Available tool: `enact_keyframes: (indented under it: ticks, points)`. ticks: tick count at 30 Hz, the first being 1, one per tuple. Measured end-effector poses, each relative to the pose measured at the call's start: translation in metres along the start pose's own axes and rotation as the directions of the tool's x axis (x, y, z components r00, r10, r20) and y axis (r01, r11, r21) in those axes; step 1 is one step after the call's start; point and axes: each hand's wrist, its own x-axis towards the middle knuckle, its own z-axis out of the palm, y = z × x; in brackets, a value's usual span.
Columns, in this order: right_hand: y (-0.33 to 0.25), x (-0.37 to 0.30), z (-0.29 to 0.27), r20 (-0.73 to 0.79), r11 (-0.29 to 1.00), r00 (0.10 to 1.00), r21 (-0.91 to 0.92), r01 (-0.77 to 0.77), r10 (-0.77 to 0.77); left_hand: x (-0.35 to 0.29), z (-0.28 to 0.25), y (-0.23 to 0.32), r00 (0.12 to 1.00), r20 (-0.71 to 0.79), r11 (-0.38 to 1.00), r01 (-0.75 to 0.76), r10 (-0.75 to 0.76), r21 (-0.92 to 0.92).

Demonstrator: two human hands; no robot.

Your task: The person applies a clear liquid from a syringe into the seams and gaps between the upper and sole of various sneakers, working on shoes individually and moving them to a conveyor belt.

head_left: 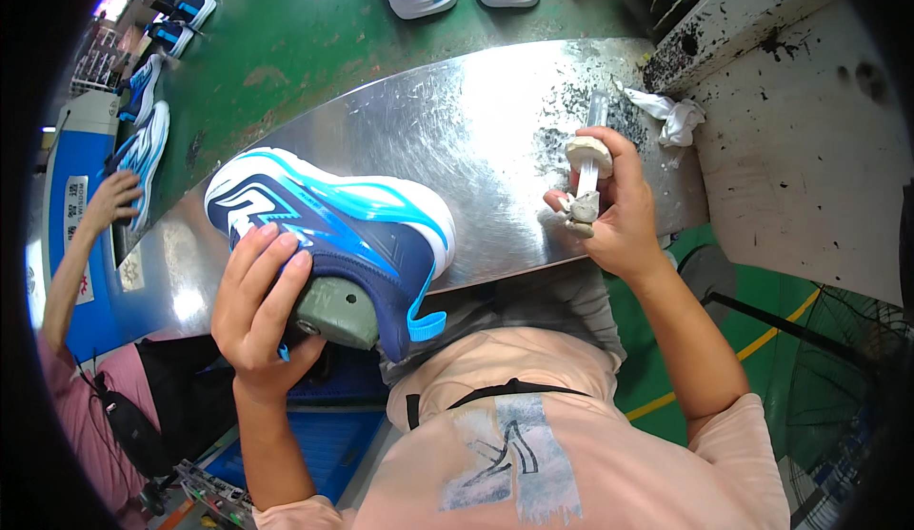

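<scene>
In head view, grasping the shoe (pixel 367 235) and its last (pixel 338 316) with curled left hand (pixel 252 311), over the near edge of the counter (pixel 409 111) — likely for steadiness. Clasping the tool (pixel 588 152) in right hand's fingertips, seemingly for control — with room between, bounded by tissue (pixel 680 122) and panel (pixel 800 140) along the right edge.

Left fingers (pixel 265 268) holding blue sneaker (pixel 381 208) (tilted sideways), right fingers (pixel 625 163) gripping tool (pixel 587 176)
</scene>
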Motion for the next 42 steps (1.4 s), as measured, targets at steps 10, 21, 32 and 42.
enact_keyframes:
  ticks: [10, 21, 32, 42]
  points:
    - [0.001, 0.001, -0.002, 0.012, 0.999, 0.999, -0.043, 0.032, -0.032, 0.037, -0.001, -0.011, 0.998, 0.068, 0.997, 0.003, 0.002, -0.072]
    - [-0.004, -0.003, -0.004, 0.087, 0.999, 0.995, -0.024, -0.038, 0.04, 0.044, -0.004, -0.01, 0.992, 0.127, 0.998, 0.01, -0.002, -0.057]
    - [0.001, -0.004, -0.011, 0.189, 0.994, 0.981, 0.108, 0.017, -0.038, 0.0, -0.007, 0.001, 0.998, 0.053, 1.0, 0.016, -0.017, 0.011]
    - [-0.038, -0.024, -0.019, 0.372, 0.935, 0.9, 0.176, -0.308, 0.226, -0.007, -0.006, 0.004, 1.0, 0.007, 0.998, -0.002, 0.001, 0.06]
